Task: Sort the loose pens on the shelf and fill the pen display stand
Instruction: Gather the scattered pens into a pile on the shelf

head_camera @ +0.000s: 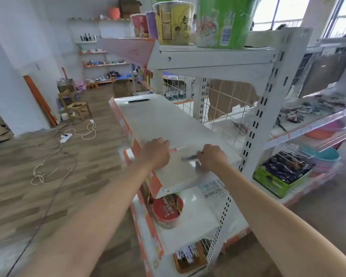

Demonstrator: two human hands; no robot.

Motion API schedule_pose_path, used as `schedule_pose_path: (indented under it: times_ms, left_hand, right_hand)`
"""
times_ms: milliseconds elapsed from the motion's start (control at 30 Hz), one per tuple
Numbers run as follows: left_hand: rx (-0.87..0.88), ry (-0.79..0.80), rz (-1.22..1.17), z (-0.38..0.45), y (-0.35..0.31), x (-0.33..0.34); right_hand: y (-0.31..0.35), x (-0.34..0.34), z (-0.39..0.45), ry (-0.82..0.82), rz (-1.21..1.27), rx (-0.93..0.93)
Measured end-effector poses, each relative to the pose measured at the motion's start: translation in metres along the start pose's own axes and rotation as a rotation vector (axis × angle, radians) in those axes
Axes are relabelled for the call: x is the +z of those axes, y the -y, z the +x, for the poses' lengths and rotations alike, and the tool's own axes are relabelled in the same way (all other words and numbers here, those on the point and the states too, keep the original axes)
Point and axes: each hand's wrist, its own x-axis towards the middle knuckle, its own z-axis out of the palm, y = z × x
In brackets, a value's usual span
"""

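Head view: left hand [155, 152] gripped a red-tipped pen [174, 150], right hand [212, 157] a dark pen [189, 157]; light, stiff, best pinched mid-barrel.

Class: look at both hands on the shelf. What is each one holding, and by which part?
The left hand grips a red-tipped pen with only its tip showing. The right hand holds a dark pen by one end, the rest pointing left.

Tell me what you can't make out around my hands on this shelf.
Head view:
- Red-tipped pen: mostly hidden under the left hand.
- Dark pen: its end is covered by the right hand, blurred.
- Pen display stand: not identifiable.
- Far black pen: too small for detail.
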Motion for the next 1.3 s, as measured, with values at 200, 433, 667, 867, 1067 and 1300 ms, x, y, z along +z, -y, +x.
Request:
schedule_pose_path:
  times_ms: [200,433,667,867,1067,1300]
  left_hand:
    - [0.013,0.058,0.009,0.009,0.004,0.01]
    - [0.045,0.014,-0.096,0.003,-0.003,0.016]
    - [0.085,-0.128,-0.258,-0.02,-0.035,0.015]
    - [0.117,-0.205,-0.455,-0.05,-0.093,0.018]
    - [0.173,-0.1,-0.539,-0.077,-0.178,0.055]
    - [0.211,-0.022,-0.59,-0.096,-0.274,0.095]
  right_hand:
    - [0.004,0.003,0.01,-0.032,-0.072,0.125]
    - [-0.003,-0.003,0.001,0.049,-0.091,0.075]
    - [-0.038,-0.016,-0.043,0.024,0.064,-0.035]
    - [-0.104,-0.028,-0.093,-0.06,0.365,0.002]
    - [-0.196,-0.038,-0.141,-0.128,0.404,0.101]
    - [-0.295,-0.034,-0.204,-0.242,0.494,0.324]
